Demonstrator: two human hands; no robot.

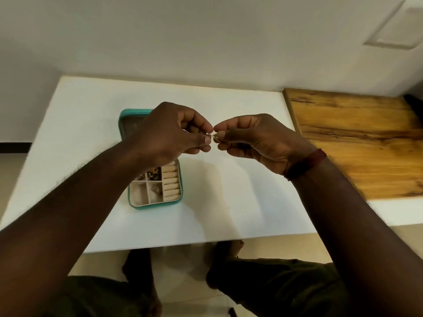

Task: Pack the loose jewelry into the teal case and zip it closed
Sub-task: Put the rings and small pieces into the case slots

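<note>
So both hands are up over the white table point(229, 202), the left hand point(169, 131) and right hand point(254, 143) each pinching one tiny gold piece point(213, 136) between them. The open teal case point(155, 205) sits below and to the left, mostly under the left hand, so that one's nearer for the drop.

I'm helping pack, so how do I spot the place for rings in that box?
On the flat white table, find the open teal rectangular case with beige lining. In its nearer half, look along the right side for the column of padded beige ring rolls. The square beige compartments left of them are hollow pockets; only the rolls are ridged cushions.
</note>
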